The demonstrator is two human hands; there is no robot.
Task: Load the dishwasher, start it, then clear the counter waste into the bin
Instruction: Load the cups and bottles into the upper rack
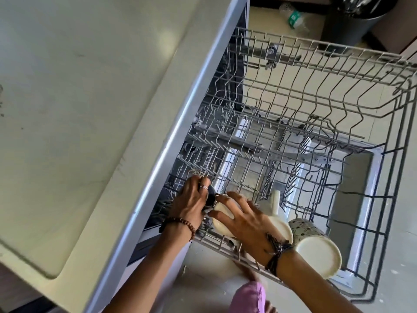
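The dishwasher's upper wire rack (338,105) is pulled out below me, with the lower rack (248,159) and the open door (361,199) beneath it. At the rack's near left corner my left hand (191,199) grips a small dark cup (211,197). Right beside it my right hand (246,220) rests its fingers on a cream cup (222,224) lying in the rack. Three more pieces stand upside down along the near edge: a white mug (274,203), a cream cup (282,227) partly under my wrist, and a speckled mug (316,247).
The pale counter top (79,98) fills the left, its edge right above the dishwasher opening. A dark bin with a black liner (352,19) stands on the floor at the far top right, a plastic bottle (293,19) beside it. My leg in pink cloth (248,299) is below.
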